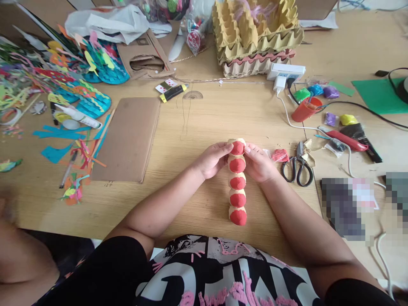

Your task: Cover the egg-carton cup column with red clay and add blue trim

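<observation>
A strip cut from an egg carton [237, 190] runs toward me over the wooden table, its row of several bumps each covered with red on one face. My left hand [216, 159] pinches the far end from the left, thumb on the edge of the farthest red bump. From the other side, my right hand [259, 161] grips that same end between thumb and fingers. Most fingertips are hidden behind the strip. Just right of my right hand lies a small packet of red clay [279, 155], beside black-handled scissors [298, 168] and carton scraps [308, 153].
Stacked egg trays [258, 42] stand at the back, near a white power strip [287, 71] with cables. An orange cup [306, 109] and clay packets are at right. Cardboard [126, 138], a glue bottle [81, 117] and paper scraps lie left. Another person's arm [22, 250] shows lower left.
</observation>
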Tool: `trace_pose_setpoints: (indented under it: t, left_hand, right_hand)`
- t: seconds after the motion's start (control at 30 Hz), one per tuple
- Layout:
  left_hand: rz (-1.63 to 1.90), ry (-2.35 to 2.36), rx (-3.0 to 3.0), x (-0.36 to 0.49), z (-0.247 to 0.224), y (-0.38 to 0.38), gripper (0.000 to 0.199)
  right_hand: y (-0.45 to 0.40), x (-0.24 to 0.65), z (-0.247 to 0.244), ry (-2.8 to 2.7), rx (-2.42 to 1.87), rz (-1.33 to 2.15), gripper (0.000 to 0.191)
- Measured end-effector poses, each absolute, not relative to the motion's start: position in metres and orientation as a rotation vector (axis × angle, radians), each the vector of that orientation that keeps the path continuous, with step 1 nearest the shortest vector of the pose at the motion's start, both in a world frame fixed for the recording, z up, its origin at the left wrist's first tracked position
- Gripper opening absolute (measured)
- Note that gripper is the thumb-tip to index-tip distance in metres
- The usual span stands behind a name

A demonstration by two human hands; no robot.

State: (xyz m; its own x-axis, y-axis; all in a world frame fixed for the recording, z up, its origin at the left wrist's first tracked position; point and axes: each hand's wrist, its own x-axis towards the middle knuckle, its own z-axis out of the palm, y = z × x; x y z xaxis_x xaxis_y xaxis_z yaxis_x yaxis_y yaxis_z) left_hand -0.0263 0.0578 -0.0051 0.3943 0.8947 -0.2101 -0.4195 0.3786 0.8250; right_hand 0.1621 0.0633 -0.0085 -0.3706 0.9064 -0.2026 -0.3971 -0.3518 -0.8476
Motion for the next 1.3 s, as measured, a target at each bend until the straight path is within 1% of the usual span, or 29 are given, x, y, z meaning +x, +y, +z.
trace_pose_setpoints:
  t: [0.13, 0.27, 0.4, 0.5, 0.63, 0.77, 0.93, 1.03, 1.1, 1.2, 1.3]
  left_hand:
    - [0.911, 0.731, 0.698, -0.026, -0.006, 0.058, 0.058]
    - [0.893, 0.755, 0.634, -0.025, -0.007, 0.057, 0.059]
    - [0.899, 0.83, 0.639, -0.02, -0.006, 0.054, 0.05]
    - [0.914, 0.86, 0.636, -0.017, -0.005, 0.052, 0.049]
    - [0.912, 0.837, 0.604, -0.016, -0.002, 0.052, 0.048]
    - [0.9, 0.841, 0.577, -0.017, -0.002, 0.054, 0.047]
    - [0.903, 0.893, 0.603, -0.018, -0.005, 0.054, 0.037]
    - [0.929, 0.917, 0.564, -0.017, -0.004, 0.053, 0.032]
    - [0.935, 0.909, 0.552, -0.016, -0.002, 0.053, 0.035]
    - [0.935, 0.859, 0.552, -0.016, -0.001, 0.054, 0.045]
    - [0.914, 0.768, 0.59, -0.019, -0.002, 0.056, 0.057]
  right_hand:
    - [0.063, 0.16, -0.008, -0.826, -0.85, 1.957, 0.042]
    - [0.061, 0.157, -0.002, -0.778, -0.87, 2.057, 0.039]
    - [0.06, 0.155, 0.001, -0.734, -0.929, 2.067, 0.038]
    - [0.06, 0.155, 0.001, -0.715, -0.974, 2.077, 0.037]
    - [0.06, 0.155, 0.0, -0.725, -0.985, 2.08, 0.038]
    - [0.058, 0.154, 0.001, -0.768, -0.955, 2.066, 0.043]
    - [0.054, 0.153, 0.003, -0.806, -0.949, 2.063, 0.047]
    - [0.053, 0.152, 0.003, -0.793, -0.941, 2.083, 0.044]
    - [0.054, 0.152, 0.002, -0.748, -0.949, 2.075, 0.039]
    - [0.056, 0.153, -0.001, -0.679, -0.949, 2.057, 0.035]
    - [0.059, 0.153, -0.002, -0.64, -0.927, 2.038, 0.038]
